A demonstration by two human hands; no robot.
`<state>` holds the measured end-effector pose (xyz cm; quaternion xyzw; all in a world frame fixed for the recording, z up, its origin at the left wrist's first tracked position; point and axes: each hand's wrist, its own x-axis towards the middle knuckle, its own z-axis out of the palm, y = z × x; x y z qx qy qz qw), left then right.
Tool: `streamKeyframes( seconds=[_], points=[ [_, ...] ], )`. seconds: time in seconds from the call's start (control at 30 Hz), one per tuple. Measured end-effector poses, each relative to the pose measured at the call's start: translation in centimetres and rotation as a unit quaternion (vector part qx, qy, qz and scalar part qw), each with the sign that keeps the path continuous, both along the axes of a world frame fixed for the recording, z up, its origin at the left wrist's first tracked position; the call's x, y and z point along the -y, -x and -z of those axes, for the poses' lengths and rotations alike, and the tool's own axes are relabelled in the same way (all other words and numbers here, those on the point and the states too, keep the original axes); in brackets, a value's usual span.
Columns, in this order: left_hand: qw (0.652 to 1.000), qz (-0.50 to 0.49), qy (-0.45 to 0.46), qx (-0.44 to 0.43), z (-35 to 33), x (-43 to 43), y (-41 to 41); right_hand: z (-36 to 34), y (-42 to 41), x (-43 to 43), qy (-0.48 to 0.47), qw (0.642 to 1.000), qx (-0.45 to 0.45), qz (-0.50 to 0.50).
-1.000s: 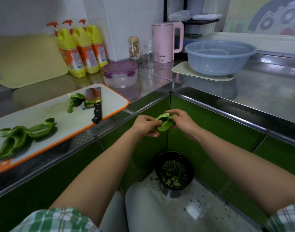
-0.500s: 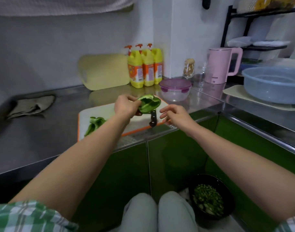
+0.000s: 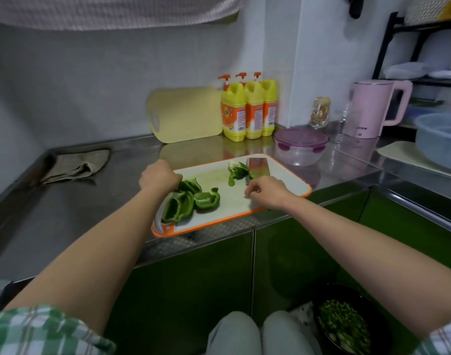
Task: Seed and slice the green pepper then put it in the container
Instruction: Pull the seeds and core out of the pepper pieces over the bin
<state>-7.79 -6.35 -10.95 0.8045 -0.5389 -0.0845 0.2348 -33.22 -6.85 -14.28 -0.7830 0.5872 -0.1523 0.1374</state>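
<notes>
A white cutting board (image 3: 285, 184) with an orange rim lies at the counter's front edge. Seeded green pepper pieces (image 3: 179, 208) lie on its left part, and a stem-and-core piece (image 3: 235, 171) lies at its back. My left hand (image 3: 158, 175) holds another pepper piece (image 3: 191, 185) down at the pile's back edge. The knife (image 3: 258, 165) lies on the board's right side with its blade pointing away. My right hand (image 3: 266, 192) curls over its handle, which is hidden. The clear container (image 3: 299, 152) with a purple lid stands closed behind the board.
Three yellow detergent bottles (image 3: 247, 111) and a yellow board (image 3: 186, 115) lean at the back wall. A grey cloth (image 3: 77, 165) lies left. A pink kettle (image 3: 372, 108) and blue basin (image 3: 439, 139) stand right. A black bin (image 3: 347, 321) of green scraps sits on the floor.
Both hands came up from over the bin to the board. My left hand carried the pepper piece to the pile, and my right hand let go of it and moved onto the knife handle.
</notes>
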Motion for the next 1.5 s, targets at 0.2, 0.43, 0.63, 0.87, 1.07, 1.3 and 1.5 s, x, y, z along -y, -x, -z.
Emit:
streamKeyframes(
  seconds=[0.2,0.43,0.63,0.87,1.07,1.3,1.5],
  points=[
    [0.994,0.037,0.01,0.106,-0.6,1.0,1.5,-0.3,0.1,1.0,0.035,0.998,0.052,0.023],
    [0.977,0.199,0.049,0.058,-0.9,4.6,8.5,1.1,2.2,3.3,0.062,0.994,0.054,0.071],
    [0.973,0.221,0.025,0.059,1.7,7.9,11.9,1.9,3.8,4.5,0.049,0.992,0.094,0.073],
    [0.971,0.216,0.012,0.103,3.3,9.8,13.1,2.3,4.6,5.1,0.036,0.985,0.155,0.069],
    [0.966,0.239,0.069,0.07,3.3,9.5,12.7,2.4,4.7,5.1,0.023,0.982,0.174,0.067],
    [0.94,0.301,0.157,0.023,1.3,6.1,13.5,1.9,5.0,3.9,0.007,0.924,0.364,0.118],
    [0.894,0.42,0.158,-0.01,0.5,2.3,16.3,0.3,6.1,1.1,-0.084,0.826,0.54,0.135]
  ],
)
